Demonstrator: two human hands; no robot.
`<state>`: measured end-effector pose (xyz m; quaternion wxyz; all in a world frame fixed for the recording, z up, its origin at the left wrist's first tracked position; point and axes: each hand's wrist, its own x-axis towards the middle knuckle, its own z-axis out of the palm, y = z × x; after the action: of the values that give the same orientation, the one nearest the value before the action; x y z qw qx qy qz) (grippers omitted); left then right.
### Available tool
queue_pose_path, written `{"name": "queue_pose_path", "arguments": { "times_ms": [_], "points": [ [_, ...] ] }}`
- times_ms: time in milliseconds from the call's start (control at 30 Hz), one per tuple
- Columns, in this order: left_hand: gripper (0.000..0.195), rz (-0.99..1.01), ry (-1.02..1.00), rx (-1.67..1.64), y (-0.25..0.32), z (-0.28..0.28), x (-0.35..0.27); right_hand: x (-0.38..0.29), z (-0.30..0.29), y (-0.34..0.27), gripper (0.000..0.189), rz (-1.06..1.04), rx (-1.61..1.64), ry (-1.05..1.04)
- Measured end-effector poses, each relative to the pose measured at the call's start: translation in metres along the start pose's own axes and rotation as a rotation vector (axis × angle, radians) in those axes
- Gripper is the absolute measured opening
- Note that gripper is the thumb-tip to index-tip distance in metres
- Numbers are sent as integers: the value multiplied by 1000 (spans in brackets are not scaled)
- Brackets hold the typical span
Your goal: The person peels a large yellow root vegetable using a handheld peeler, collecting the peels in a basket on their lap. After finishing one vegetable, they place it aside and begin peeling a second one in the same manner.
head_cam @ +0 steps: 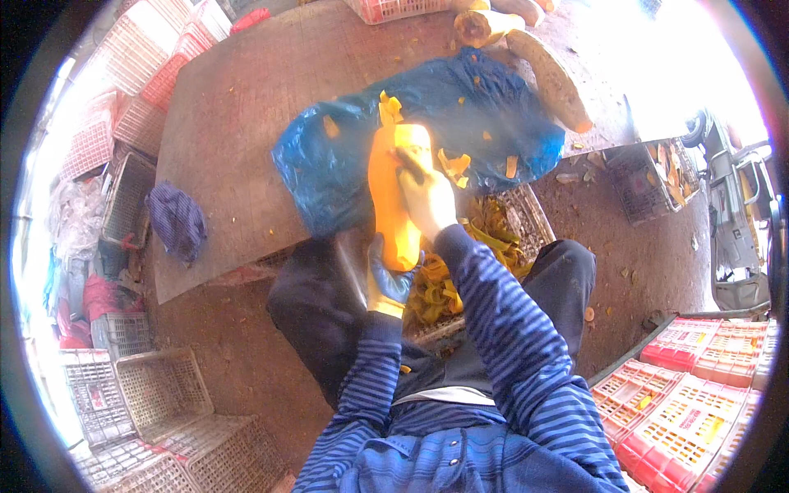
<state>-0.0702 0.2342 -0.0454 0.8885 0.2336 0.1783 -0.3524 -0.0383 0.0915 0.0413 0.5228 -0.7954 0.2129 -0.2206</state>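
A peeled orange squash [394, 200] stands out in front of me over the near edge of a blue plastic sheet [345, 166]. My left hand [388, 280], in a blue and yellow glove, cups its lower end. Against the squash's upper right side is my right hand [426, 191], gloved in pale yellow, with its fingers around a dark, blurred tool [410, 161] that looks like a peeler. Strips of peel [455, 166] lie on the sheet. Between my knees, more peelings [431, 286] fill a crate.
Unpeeled squashes [551, 80] lie at the board's [246, 111] upper right. A dark blue cloth [177, 222] rests at its left edge. Plastic crates [163, 385] stand at lower left, red and white crates [678, 413] at lower right, and a crate with scraps [647, 182] at right.
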Motion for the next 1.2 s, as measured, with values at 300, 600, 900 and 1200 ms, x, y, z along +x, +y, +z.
{"name": "queue_pose_path", "arguments": {
  "times_ms": [300, 600, 900, 1200],
  "points": [
    [82, -130, -652, -85, -11, -58, 21, -169, -46, 2, 45, 260, -18, -352],
    [83, -447, -267, -737, 0, -54, 28, -163, -82, 51, 47, 356, 132, -441],
    [82, -343, -241, -429, 13, -38, 15, -190, -83, 63, 45, 332, 175, -418],
    [77, -183, 9, -189, 38, -21, 11, -185, -103, 53, 48, 375, 232, -352]
  ]
}}
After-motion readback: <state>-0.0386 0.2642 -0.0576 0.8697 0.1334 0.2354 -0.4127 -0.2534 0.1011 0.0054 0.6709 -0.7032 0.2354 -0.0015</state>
